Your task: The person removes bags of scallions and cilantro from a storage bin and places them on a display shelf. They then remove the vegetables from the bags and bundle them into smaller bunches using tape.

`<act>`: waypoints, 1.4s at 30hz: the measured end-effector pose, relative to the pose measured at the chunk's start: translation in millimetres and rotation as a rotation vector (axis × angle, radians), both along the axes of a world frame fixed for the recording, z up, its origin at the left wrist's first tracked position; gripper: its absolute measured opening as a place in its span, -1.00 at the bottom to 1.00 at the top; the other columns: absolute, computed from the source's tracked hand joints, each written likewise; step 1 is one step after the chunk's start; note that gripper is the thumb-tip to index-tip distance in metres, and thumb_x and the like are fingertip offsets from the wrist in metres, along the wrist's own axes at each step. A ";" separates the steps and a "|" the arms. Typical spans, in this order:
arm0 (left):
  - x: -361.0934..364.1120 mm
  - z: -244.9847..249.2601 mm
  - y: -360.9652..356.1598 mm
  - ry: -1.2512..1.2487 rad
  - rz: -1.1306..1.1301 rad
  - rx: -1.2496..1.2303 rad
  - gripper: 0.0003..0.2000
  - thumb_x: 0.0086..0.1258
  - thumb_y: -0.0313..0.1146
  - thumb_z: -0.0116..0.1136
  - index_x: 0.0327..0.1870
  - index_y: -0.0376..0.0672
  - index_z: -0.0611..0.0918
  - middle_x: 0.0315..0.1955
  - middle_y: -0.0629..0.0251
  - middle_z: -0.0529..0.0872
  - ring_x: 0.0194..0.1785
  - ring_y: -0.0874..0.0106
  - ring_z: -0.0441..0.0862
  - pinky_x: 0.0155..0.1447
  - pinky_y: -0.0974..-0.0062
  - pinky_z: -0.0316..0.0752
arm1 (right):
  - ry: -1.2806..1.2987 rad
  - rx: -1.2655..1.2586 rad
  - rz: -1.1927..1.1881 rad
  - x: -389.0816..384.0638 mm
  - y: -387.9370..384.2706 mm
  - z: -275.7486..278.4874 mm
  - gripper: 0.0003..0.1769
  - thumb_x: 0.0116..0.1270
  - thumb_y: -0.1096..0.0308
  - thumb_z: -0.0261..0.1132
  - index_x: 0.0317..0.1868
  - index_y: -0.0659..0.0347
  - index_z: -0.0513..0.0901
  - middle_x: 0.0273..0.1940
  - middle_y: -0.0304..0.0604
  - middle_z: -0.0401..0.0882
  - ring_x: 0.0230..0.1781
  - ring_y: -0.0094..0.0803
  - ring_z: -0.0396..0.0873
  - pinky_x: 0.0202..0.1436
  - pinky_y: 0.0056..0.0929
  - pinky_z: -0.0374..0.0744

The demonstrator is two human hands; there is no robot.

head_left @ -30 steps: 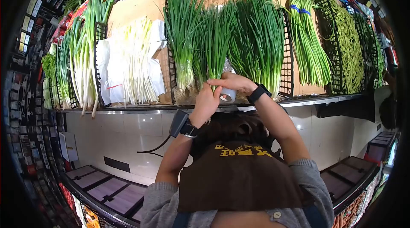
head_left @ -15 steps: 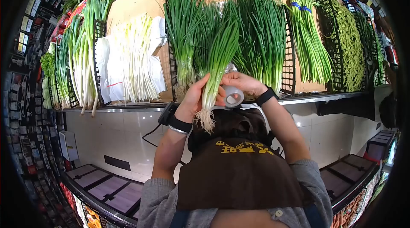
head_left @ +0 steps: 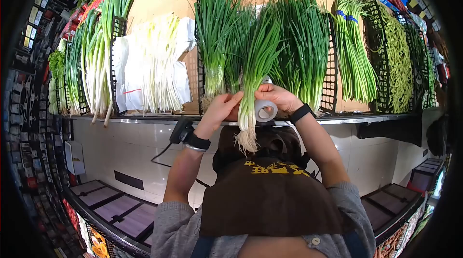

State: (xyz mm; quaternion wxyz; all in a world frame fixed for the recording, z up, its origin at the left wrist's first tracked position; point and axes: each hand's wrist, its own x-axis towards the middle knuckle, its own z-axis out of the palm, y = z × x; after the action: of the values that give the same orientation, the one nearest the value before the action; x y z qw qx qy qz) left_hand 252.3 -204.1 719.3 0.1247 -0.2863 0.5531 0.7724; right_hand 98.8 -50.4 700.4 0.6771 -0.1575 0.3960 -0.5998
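My left hand point(head_left: 219, 110) grips a bunch of green onions point(head_left: 254, 72) by its white stems, just above the hanging roots, in front of the shelf. The green tops fan upward over the display. My right hand point(head_left: 277, 97) holds a roll of clear tape point(head_left: 265, 111) pressed against the right side of the same stems. Both hands touch the bunch at about the same height. A black watch sits on my right wrist and a black device with a cable on my left wrist.
A slanted produce shelf point(head_left: 144, 119) holds more green onions point(head_left: 212, 41), chives point(head_left: 306, 50), white chives on paper point(head_left: 154, 65), leeks point(head_left: 94, 60) and green beans point(head_left: 398, 60), split by black plastic dividers point(head_left: 329, 72). White tiled panels lie below. I wear a brown apron point(head_left: 270, 195).
The bunch has come out of the display and risen a little, its roots now hanging free. Both hands stayed together on the stems, the tape roll turning to face the camera.
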 end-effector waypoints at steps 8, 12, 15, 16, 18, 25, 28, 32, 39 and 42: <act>-2.8 -18.2 28.9 0.048 -0.289 -0.502 -0.69 0.33 -0.17 0.06 -0.14 -0.26 0.48 -0.46 0.34 0.57 -0.42 0.64 0.49 -0.39 0.65 0.37 | 0.613 0.178 -0.102 6.1 -16.8 0.3 -0.63 0.10 0.12 0.41 -0.55 0.27 0.57 -0.65 -0.31 0.47 -0.71 -0.68 0.35 -0.69 -0.66 0.30; 2.4 -1.0 23.0 -0.010 -0.199 0.186 -0.73 0.34 -0.36 0.01 0.02 -0.23 0.41 -0.49 0.37 0.51 -0.40 0.55 0.51 -0.33 0.55 0.44 | 0.694 0.218 -0.154 7.6 -13.6 2.7 -0.58 0.04 0.08 0.45 -0.62 0.26 0.53 -0.66 -0.31 0.46 -0.74 -0.67 0.32 -0.68 -0.64 0.28; 9.0 6.1 21.6 0.006 -0.164 0.412 -0.67 0.32 -0.43 0.02 0.09 -0.24 0.34 -0.40 0.34 0.52 -0.35 0.48 0.54 -0.28 0.56 0.46 | 0.534 0.182 -0.082 0.0 -10.6 8.6 -0.65 0.10 0.16 0.41 -0.54 0.28 0.52 -0.63 -0.27 0.50 -0.75 -0.65 0.38 -0.70 -0.66 0.31; 10.9 6.7 20.7 0.007 -0.167 0.410 -0.67 0.32 -0.43 0.02 0.09 -0.24 0.34 -0.40 0.34 0.52 -0.35 0.48 0.54 -0.28 0.56 0.46 | 0.479 0.160 -0.034 -2.3 -9.1 12.9 -0.70 0.15 0.23 0.37 -0.47 0.29 0.51 -0.62 -0.23 0.52 -0.76 -0.63 0.41 -0.73 -0.67 0.32; 11.9 5.8 19.5 0.087 -0.181 0.501 -0.65 0.31 -0.44 0.04 0.10 -0.27 0.34 -0.27 0.30 0.51 -0.29 0.46 0.54 -0.19 0.55 0.46 | 0.445 0.129 -0.022 -4.4 -3.3 23.6 -0.70 0.15 0.23 0.37 -0.47 0.29 0.52 -0.61 -0.24 0.53 -0.74 -0.64 0.42 -0.71 -0.68 0.33; -17.6 9.4 35.1 0.140 -0.249 -0.596 -0.57 0.26 -0.31 0.19 0.06 -0.32 0.35 -0.22 0.24 0.53 -0.15 0.60 0.49 -0.13 0.63 0.40 | 0.940 0.101 -0.187 5.7 -2.3 2.9 -0.70 0.10 0.22 0.40 -0.52 0.27 0.55 -0.66 -0.31 0.47 -0.68 -0.67 0.36 -0.63 -0.64 0.31; -18.0 15.4 39.9 0.196 -0.172 -0.484 -0.61 0.27 -0.32 0.16 0.02 -0.32 0.36 -0.34 0.29 0.53 -0.34 0.60 0.51 -0.28 0.55 0.50 | 1.003 0.086 -0.138 1.6 7.9 23.4 -0.70 0.17 0.16 0.34 -0.45 0.27 0.58 -0.62 -0.36 0.48 -0.61 -0.67 0.34 -0.55 -0.60 0.33; -19.0 38.3 35.2 0.316 -0.103 0.096 -0.72 0.30 -0.38 0.05 -0.02 -0.28 0.37 -0.47 0.31 0.51 -0.50 0.55 0.51 -0.41 0.45 0.58 | 0.555 -0.133 -0.082 -4.1 33.6 71.2 -0.73 0.32 0.30 0.17 -0.04 0.27 0.49 -0.25 -0.32 0.54 -0.20 -0.65 0.45 -0.09 -0.64 0.44; -26.5 46.0 41.9 0.174 -0.284 0.053 -0.71 0.35 -0.17 -0.01 -0.35 -0.27 0.54 -0.58 0.32 0.58 -0.54 0.56 0.53 -0.46 0.64 0.38 | 0.315 -0.108 -0.204 -5.8 34.5 27.2 -0.82 0.28 0.34 0.22 -0.20 0.28 0.56 -0.30 -0.34 0.56 -0.30 -0.68 0.47 -0.20 -0.66 0.46; -20.4 18.2 27.8 0.238 -0.226 -0.413 -0.63 0.30 -0.08 0.08 -0.30 -0.30 0.53 -0.60 0.37 0.55 -0.55 0.61 0.44 -0.48 0.62 0.29 | 0.376 0.034 -0.279 -6.7 28.6 15.2 -0.86 0.20 0.34 0.31 -0.36 0.25 0.59 -0.47 -0.35 0.57 -0.53 -0.70 0.45 -0.48 -0.69 0.41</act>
State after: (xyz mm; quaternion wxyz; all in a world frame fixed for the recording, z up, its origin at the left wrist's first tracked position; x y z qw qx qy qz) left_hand 231.9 -176.4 737.5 0.0831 -0.1490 0.7381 0.6527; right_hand 92.1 -21.8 715.5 0.5047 -0.1987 0.5432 -0.6409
